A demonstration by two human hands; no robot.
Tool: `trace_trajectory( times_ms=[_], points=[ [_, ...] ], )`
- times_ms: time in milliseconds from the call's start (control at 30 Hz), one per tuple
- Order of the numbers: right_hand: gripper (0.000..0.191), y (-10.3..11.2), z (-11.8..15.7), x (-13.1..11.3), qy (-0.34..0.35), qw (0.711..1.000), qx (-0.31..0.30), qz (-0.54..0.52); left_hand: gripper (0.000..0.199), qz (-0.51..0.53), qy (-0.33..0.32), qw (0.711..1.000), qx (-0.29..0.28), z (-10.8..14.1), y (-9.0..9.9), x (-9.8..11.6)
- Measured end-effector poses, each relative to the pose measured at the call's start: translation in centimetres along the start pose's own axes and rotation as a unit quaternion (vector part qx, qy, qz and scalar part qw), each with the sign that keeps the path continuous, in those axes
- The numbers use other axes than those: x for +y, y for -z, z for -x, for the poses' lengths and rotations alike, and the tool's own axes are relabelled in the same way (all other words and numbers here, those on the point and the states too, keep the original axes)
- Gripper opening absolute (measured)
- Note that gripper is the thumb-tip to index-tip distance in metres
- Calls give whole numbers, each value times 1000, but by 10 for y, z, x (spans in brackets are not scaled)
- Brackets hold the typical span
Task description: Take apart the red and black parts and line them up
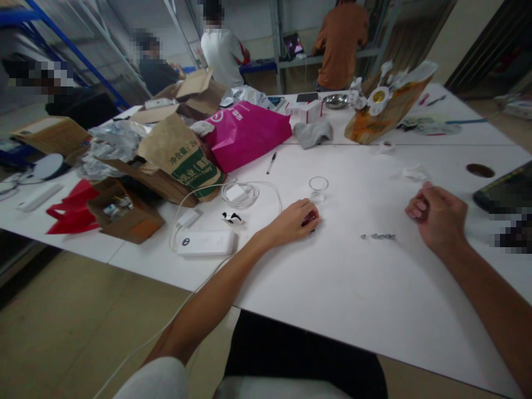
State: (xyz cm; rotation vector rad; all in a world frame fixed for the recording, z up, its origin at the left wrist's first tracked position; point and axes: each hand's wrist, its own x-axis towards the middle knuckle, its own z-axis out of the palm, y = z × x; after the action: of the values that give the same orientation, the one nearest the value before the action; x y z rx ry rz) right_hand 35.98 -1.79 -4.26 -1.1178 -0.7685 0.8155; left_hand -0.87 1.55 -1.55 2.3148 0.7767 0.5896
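My left hand (297, 221) grips a small dark object (308, 220); my right hand (439, 213) is curled shut, contents hidden; a careless sweep could scatter the silvery bits (382, 236) at the left's four o'clock

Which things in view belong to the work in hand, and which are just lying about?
In use, by the look of it:
- dark thing, at the fingers of the left hand
- perhaps the grey pieces, nearest the curled right hand

Probably just lying about:
- pink bag
- pen
- grey cloth
- red bag
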Motion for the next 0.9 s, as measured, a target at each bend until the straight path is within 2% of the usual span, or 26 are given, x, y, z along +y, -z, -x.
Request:
trace_trajectory(
  times_ms=[133,267,900],
  points=[
    [54,-1,2,-3,5,1000,-20,0,11,-57,-7,998,-31,2,2,1],
    [54,-3,5,-5,-5,1000,-13,10,8,-81,-14,995,-52,3,5,7],
    [51,0,3,-2,4,998,-30,54,4,-142,-21,988,-59,3,7,7]
  ],
)
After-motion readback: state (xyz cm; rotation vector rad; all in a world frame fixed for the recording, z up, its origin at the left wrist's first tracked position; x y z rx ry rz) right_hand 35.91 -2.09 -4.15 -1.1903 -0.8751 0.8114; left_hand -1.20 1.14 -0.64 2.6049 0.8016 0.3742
